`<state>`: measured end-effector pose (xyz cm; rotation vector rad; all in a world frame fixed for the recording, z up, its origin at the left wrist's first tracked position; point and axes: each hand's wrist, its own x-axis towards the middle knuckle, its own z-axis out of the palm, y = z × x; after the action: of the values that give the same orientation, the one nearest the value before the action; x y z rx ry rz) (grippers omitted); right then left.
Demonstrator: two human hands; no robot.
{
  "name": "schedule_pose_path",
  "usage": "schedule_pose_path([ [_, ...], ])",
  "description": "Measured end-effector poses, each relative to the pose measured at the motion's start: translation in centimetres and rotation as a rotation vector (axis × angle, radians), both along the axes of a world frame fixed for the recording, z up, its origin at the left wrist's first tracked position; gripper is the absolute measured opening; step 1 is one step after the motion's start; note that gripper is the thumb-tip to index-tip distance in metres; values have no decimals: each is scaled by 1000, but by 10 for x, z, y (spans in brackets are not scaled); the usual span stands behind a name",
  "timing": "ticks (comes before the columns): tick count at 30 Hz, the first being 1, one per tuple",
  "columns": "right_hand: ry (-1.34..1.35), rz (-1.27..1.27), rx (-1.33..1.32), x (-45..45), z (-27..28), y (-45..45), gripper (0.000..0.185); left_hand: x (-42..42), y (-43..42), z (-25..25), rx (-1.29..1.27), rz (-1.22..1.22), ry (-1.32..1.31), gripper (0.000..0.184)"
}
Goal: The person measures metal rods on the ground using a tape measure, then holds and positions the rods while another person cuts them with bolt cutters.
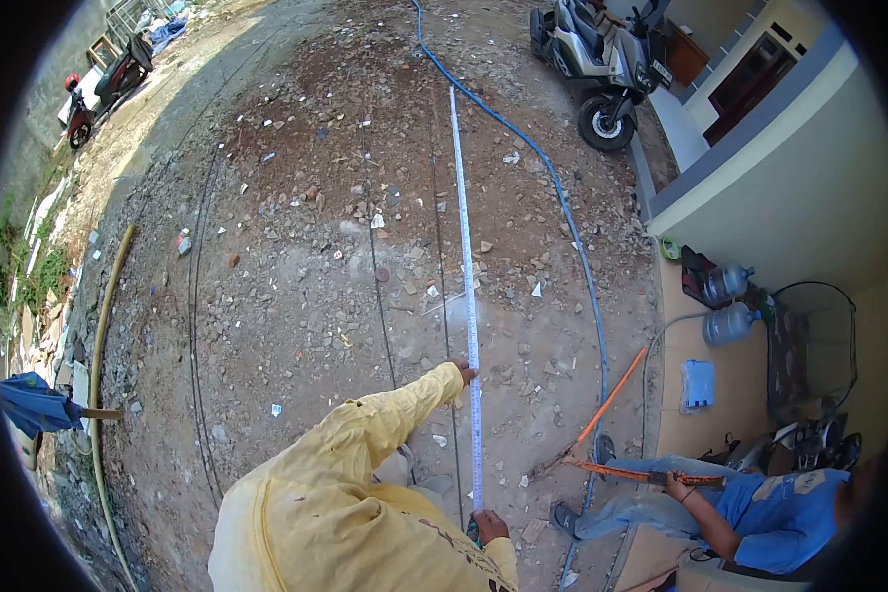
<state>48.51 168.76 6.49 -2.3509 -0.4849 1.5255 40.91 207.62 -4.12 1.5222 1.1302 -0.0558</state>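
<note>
A long white-blue measuring tape (469,266) runs straight over the dirt ground, from the upper middle down to the bottom of the view. My left hand (466,372), in a yellow sleeve, reaches forward with its fingers closed at the edge of the tape. Nearer my body, my right hand (489,527) is closed round a dark green object at the tape's lower end, mostly hidden by the fingers. Thin dark lines (442,266) lie on the ground to the left of the tape.
A blue hose (569,212) curves along the right. A person in blue (779,513) at lower right holds an orange-handled tool (612,400). A scooter (602,69) stands at upper right, near water bottles (730,324). Left lie a yellowish pole (104,326) and blue cloth (37,405).
</note>
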Motion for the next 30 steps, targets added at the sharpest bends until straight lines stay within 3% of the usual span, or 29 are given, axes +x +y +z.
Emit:
schedule_pose_path([
  [5, -22, -33, -62, -10, 26, -104, 34, 12, 87, -37, -13, 149, 85, 46],
  [9, -13, -87, -182, -22, 47, -109, 33, 14, 151, -101, 36, 226, 80, 50],
  [11, -15, -109, -220, -27, 53, -101, 33, 10, 175, -93, -33, 217, 117, 54],
  [17, -16, -126, -223, -35, 55, -81, 32, 12, 178, -97, 33, 425, 179, 56],
  [20, -14, -116, -191, -32, 50, -64, 31, 8, 166, -92, 90, 373, 87, 49],
  [23, -16, -89, -138, -27, 42, -40, 31, 16, 160, -140, 48, 386, 18, 45],
  [30, 20, -27, -9, -15, 2, 25, 30, 11, 138, -99, 48, 332, 76, 40],
])
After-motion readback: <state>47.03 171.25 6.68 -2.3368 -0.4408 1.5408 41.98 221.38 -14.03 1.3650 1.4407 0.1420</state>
